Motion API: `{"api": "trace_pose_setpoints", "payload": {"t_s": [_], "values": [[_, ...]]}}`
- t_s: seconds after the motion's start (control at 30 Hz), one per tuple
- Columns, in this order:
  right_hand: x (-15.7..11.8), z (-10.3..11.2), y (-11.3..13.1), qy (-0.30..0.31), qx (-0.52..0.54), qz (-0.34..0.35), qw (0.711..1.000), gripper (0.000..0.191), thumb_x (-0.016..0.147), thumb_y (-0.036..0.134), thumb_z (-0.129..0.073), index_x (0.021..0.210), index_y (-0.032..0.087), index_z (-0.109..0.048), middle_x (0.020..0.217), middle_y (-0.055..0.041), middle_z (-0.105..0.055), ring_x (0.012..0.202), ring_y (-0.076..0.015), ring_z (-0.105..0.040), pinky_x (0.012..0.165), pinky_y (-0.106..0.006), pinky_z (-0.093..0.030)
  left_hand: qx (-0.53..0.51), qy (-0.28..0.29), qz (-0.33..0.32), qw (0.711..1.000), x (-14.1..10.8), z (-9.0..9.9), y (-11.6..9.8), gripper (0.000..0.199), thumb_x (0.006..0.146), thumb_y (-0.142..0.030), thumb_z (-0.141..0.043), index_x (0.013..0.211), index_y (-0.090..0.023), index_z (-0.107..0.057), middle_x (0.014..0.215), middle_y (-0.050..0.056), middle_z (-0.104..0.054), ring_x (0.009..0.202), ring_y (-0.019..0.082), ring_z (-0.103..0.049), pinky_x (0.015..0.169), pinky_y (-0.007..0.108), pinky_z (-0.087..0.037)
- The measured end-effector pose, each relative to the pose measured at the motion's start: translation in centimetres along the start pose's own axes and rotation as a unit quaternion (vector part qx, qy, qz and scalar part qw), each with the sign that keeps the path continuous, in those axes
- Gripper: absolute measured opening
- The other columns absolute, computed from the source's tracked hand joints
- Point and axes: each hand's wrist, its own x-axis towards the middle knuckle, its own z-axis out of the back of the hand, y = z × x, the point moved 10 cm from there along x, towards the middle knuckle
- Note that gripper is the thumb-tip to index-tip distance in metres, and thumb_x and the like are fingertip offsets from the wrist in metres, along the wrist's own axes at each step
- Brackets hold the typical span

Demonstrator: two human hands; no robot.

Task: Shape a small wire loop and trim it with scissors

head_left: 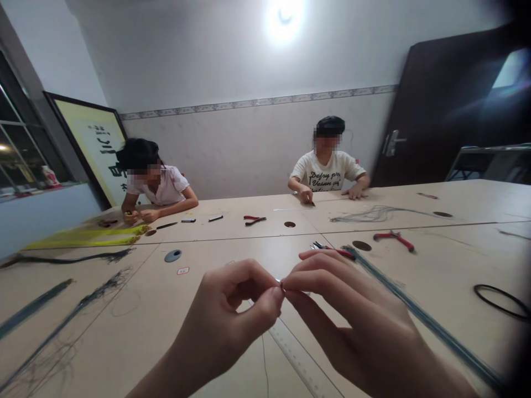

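Observation:
My left hand point(238, 307) and my right hand point(344, 301) meet fingertip to fingertip above the table, both closed in a pinch. Between the tips shows a tiny dark bit, apparently the end of a thin cord point(264, 354) that hangs below my left hand toward the table. Its exact form there is too small to make out. Under my hands lies a clear ruler point(296, 356), partly covered by them. Just behind my right hand rest red-handled pliers point(344, 252), half hidden by the fingers. A bundle of blue-grey cords point(431, 318) runs along the right side.
Across the table point(215, 226) sit two people, one at the left point(155, 182) and one at the right point(327, 171). More pliers point(254, 220) point(394, 240), yellow cords point(87, 237), dark cord bundles point(83, 301), a grey disc point(173, 255) and a black ring point(500, 301) lie about.

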Motion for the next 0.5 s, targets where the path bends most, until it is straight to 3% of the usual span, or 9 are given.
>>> {"api": "trace_pose_setpoints", "payload": {"t_s": [0.2,0.3,0.4,0.5], "values": [[0.2,0.3,0.1,-0.011,-0.060,0.013,0.998,0.014,0.089,0.004,-0.050,0.080,0.016,-0.055,0.072,-0.0022,-0.058,0.069,-0.0143,-0.053,0.068,-0.030,-0.047,0.000,-0.018,-0.008,1.000,0.0,0.2,0.2,0.014,0.076,-0.013,-0.061,0.063,-0.019,-0.061,0.054,-0.006,-0.054,0.051,0.007,-0.048,0.049,0.016,-0.041],[0.3,1.1,-0.8,-0.034,-0.053,-0.023,0.998,0.012,0.088,0.007,-0.050,0.080,0.017,-0.053,0.073,-0.0010,-0.059,0.070,-0.0126,-0.056,0.064,-0.026,-0.046,-0.003,-0.034,-0.017,0.999,-0.1,0.6,0.1,0.016,0.075,-0.012,-0.062,0.061,-0.020,-0.061,0.053,-0.007,-0.054,0.051,0.006,-0.048,0.049,0.014,-0.040],[0.2,1.3,-1.7,-0.027,-0.019,-0.074,0.997,0.009,0.090,0.013,-0.052,0.084,0.018,-0.056,0.077,0.0015,-0.061,0.072,-0.0093,-0.059,0.065,-0.022,-0.046,0.005,-0.035,-0.018,0.999,0.0,0.8,0.0,0.016,0.077,-0.015,-0.063,0.062,-0.020,-0.062,0.054,-0.007,-0.055,0.051,0.006,-0.048,0.049,0.014,-0.040],[0.1,1.4,-1.7,-0.020,-0.003,-0.079,0.997,0.012,0.091,0.012,-0.053,0.099,0.019,-0.059,0.087,0.0019,-0.063,0.081,-0.0075,-0.061,0.072,-0.018,-0.047,0.014,-0.026,-0.009,1.000,0.1,0.7,0.1,0.015,0.079,-0.019,-0.063,0.064,-0.019,-0.062,0.055,-0.006,-0.055,0.052,0.007,-0.049,0.050,0.015,-0.041]]}}
